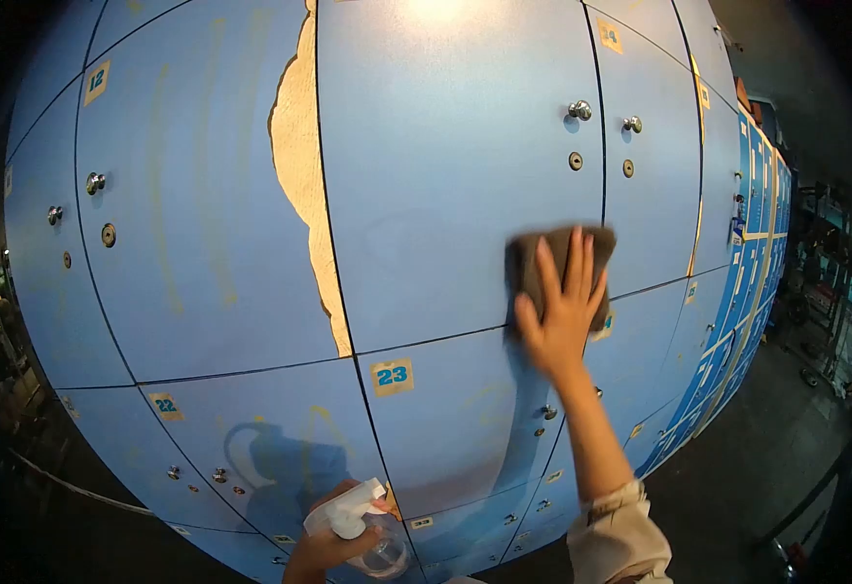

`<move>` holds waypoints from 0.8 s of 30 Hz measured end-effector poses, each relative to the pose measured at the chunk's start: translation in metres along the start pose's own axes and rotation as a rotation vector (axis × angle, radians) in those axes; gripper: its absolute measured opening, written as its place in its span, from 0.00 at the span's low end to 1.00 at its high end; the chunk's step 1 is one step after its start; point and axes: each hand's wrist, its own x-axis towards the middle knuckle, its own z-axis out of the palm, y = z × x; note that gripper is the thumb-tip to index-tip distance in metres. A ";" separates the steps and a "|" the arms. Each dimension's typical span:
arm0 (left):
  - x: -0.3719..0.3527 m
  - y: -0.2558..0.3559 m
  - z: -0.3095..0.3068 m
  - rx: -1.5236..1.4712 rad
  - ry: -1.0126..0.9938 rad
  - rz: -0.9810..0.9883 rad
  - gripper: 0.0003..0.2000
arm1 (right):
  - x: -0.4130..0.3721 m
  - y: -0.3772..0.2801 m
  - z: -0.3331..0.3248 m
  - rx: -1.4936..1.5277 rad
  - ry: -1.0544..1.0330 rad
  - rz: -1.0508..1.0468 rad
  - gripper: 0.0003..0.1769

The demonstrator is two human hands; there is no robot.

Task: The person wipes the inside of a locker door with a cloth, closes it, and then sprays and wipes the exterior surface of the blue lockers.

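Note:
My right hand (564, 316) lies with fingers spread over a folded dark grey-brown cloth (527, 261), holding it against a blue locker door (445, 195). The cloth covers the door's lower right part and reaches over the gap to the neighbouring door. At the bottom of the view, my left hand (326, 553) is closed around a clear spray bottle (353, 511) with a white trigger head. Part of the bottle's body and some fingers are hidden. Shadows of the bottle and my arm fall on the lower doors.
Round metal knobs (580, 110) and keyholes (576, 161) stick out from the doors. A strip of blue covering is torn away, baring a pale surface (304, 165). Number labels, such as 23 (393, 376), mark the doors. More lockers (761, 214) run along the right, beside a dark floor.

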 end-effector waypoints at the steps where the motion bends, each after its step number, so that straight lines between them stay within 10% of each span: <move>1: 0.000 0.000 -0.001 0.007 -0.007 -0.006 0.18 | 0.031 0.005 0.002 0.003 0.067 -0.027 0.34; 8: -0.008 0.002 0.004 -0.066 0.101 -0.172 0.18 | 0.133 0.024 0.011 -0.020 0.197 -0.075 0.30; 19: 0.003 -0.002 0.001 -0.005 -0.024 -0.031 0.14 | -0.119 -0.017 0.015 0.104 -0.158 0.003 0.32; 24: 0.006 0.002 0.005 -0.075 -0.025 -0.090 0.15 | -0.076 -0.027 0.011 0.074 -0.142 -0.124 0.32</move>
